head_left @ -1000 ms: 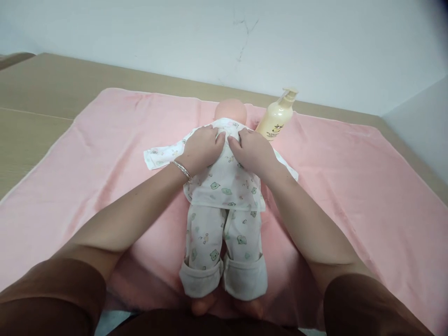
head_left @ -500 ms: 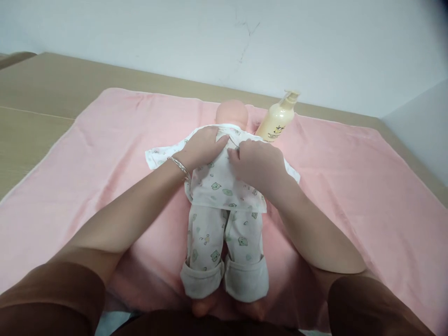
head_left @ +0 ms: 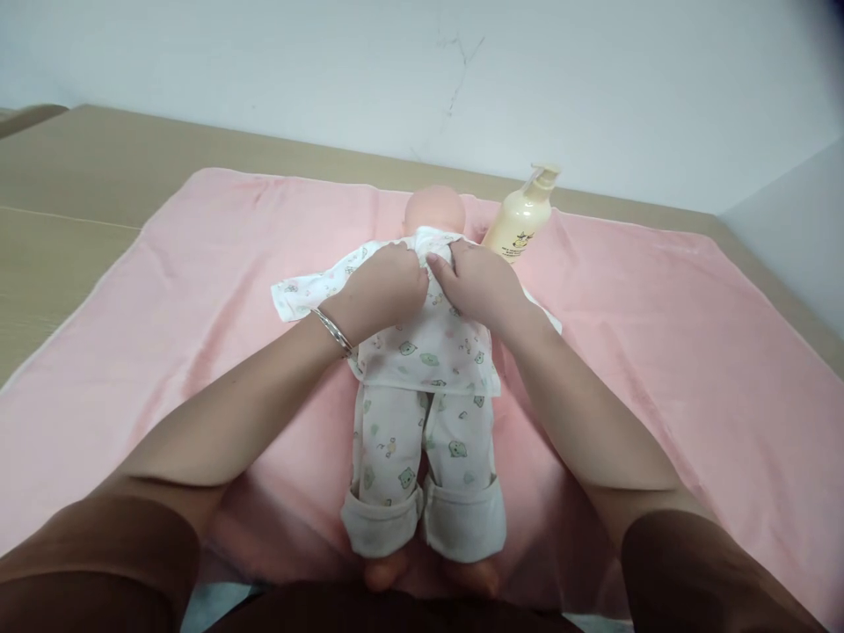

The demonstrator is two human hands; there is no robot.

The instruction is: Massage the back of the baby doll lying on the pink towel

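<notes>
A baby doll (head_left: 434,208) lies with its head away from me and its feet near my body. It wears a white printed shirt (head_left: 422,352) and matching trousers (head_left: 456,440) with rolled cuffs. My left hand (head_left: 388,286) is closed on the shirt's cloth near the neckline, its fingers curled under. Just to its right, my right hand (head_left: 484,280) pinches the shirt at the upper chest, thumb toward the middle. The fabric is bunched between both hands. Fingertips are partly hidden, and so is the exact fastening there.
A pale yellow pump bottle (head_left: 518,220) stands tilted in view to the right of the doll's head. Under the doll spreads a pink blanket (head_left: 659,352) on a wooden table (head_left: 79,176). Behind is a white wall (head_left: 296,79) with a crack.
My left hand has turned and curled its fingers into the shirt near the collar. My right hand has shifted slightly up, its thumb now more extended. The cloth between them is more gathered.
</notes>
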